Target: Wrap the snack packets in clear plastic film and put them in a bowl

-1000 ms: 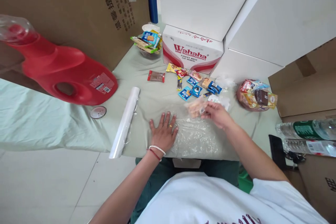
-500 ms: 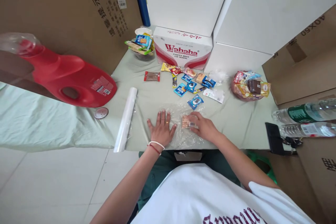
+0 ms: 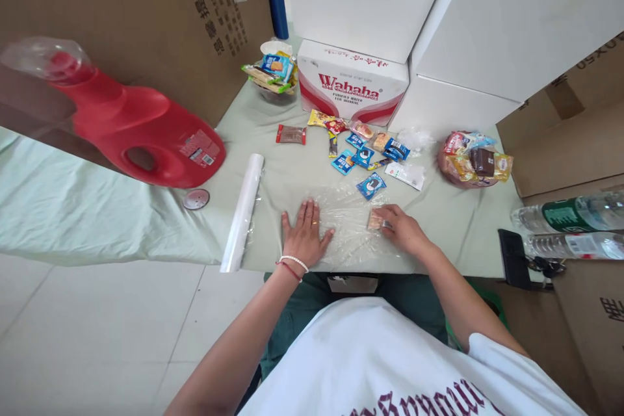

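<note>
My left hand (image 3: 305,233) lies flat, fingers stretched out, on the left side of a crinkled sheet of clear plastic film (image 3: 344,234). Farther right, my right hand (image 3: 402,229) has its fingers closed around the edge of a small pinkish-orange wrapped snack (image 3: 375,219), which rests over the film. Part of that snack is hidden under the fingers. Just beyond the film is a blue snack packet (image 3: 371,186). To the left of my left hand, a white roll of plastic film (image 3: 242,213) lies lengthwise on the cloth-covered table (image 3: 287,175).
Several small snack packets (image 3: 363,156) lie scattered before a Wahaba-lettered carton (image 3: 353,88). Snack-filled bowls stand at back left (image 3: 277,96) and right (image 3: 453,169). A red jug (image 3: 146,130) is at left; plastic bottles (image 3: 568,214) and a black phone (image 3: 514,260) are at right.
My right hand has moved to the right with the wrapped snack, and the film spreads farther that way. My left hand stays flat. The whole view has shifted slightly.
</note>
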Tool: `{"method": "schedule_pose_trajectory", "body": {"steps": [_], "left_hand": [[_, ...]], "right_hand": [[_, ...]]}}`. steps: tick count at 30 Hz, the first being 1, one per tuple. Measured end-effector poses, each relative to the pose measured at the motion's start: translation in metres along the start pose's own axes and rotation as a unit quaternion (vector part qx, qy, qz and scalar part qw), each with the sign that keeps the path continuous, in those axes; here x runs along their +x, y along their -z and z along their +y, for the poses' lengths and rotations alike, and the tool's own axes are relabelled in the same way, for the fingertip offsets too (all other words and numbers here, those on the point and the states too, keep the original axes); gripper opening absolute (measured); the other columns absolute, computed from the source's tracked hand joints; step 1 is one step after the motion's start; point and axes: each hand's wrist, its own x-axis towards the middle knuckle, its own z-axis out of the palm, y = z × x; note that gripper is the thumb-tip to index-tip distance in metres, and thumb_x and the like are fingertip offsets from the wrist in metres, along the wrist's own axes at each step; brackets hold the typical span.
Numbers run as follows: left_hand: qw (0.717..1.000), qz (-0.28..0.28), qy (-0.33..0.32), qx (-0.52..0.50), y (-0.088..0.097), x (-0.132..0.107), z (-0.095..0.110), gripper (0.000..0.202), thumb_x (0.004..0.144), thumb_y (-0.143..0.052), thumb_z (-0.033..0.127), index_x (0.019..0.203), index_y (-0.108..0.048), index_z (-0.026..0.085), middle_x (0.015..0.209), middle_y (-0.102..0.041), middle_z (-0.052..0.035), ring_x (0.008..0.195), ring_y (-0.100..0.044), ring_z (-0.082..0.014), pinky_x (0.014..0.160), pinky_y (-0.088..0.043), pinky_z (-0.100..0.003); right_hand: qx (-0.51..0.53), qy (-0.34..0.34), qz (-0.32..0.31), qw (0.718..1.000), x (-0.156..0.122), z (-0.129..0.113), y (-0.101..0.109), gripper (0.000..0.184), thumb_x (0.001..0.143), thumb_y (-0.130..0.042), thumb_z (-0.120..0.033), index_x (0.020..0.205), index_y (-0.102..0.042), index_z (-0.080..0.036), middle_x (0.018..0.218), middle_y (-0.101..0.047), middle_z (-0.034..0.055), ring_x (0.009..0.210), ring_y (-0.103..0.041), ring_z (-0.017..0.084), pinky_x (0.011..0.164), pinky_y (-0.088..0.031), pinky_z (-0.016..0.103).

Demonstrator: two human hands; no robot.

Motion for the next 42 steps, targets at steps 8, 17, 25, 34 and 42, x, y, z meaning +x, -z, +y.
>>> {"method": "schedule_pose_trajectory", "body": {"steps": [8,17,25,34,42], "left_hand": [[1.000,0.000,0.006,-0.004,-0.001,0.000,0.000,0.075,0.106,-0.027,0.053,0.167,-0.026,0.010,0.173,-0.023,-0.0205,0.162,-0.023,-0.0346,0.126,-0.003,-0.075],[1.000,-0.018,0.006,-0.011,0.005,-0.004,-0.005,0.087,0.100,-0.041,0.066,0.168,-0.024,0.015,0.175,-0.020,-0.0187,0.163,-0.019,-0.0366,0.125,-0.001,-0.077],[0.998,-0.050,-0.020,-0.030,0.007,-0.006,-0.018,0.105,0.085,-0.059,0.079,0.168,-0.028,0.023,0.176,-0.014,-0.0164,0.163,-0.012,-0.0442,0.122,0.007,-0.081],[0.999,-0.034,-0.013,-0.025,0.004,-0.006,-0.017,0.101,0.086,-0.057,0.080,0.167,-0.030,0.027,0.176,-0.017,-0.0131,0.163,-0.013,-0.0432,0.123,0.003,-0.080],[0.998,-0.051,-0.011,-0.026,0.003,-0.005,-0.018,0.108,0.085,-0.056,0.083,0.168,-0.026,0.021,0.176,-0.016,-0.0156,0.164,-0.008,-0.0434,0.123,0.006,-0.079]], "right_hand": [[0.131,0.114,0.122,0.977,0.011,-0.016,0.045,0.053,0.096,-0.064,-0.032,0.149,-0.057,-0.028,0.141,-0.057,0.0127,0.116,-0.066,0.027,0.093,-0.058,0.040],[0.017,0.132,-0.062,0.989,0.039,-0.066,-0.010,0.066,0.092,-0.063,-0.011,0.155,-0.052,-0.029,0.157,-0.049,0.0133,0.123,-0.066,0.027,0.100,-0.055,0.041],[0.074,0.161,0.015,0.984,0.123,-0.048,0.062,0.037,0.099,-0.061,-0.031,0.133,-0.068,-0.018,0.134,-0.067,0.0144,0.120,-0.064,0.028,0.106,-0.050,0.042],[-0.109,-0.038,0.157,0.981,0.312,-0.104,0.056,0.063,0.099,-0.060,-0.041,0.146,-0.052,0.000,0.137,-0.061,0.0298,0.127,-0.053,0.040,0.111,-0.039,0.051],[-0.001,-0.011,0.256,0.967,0.281,-0.079,0.075,0.039,0.108,-0.037,-0.031,0.124,-0.068,-0.014,0.126,-0.066,0.0192,0.124,-0.054,0.034,0.099,-0.047,0.045]]}}
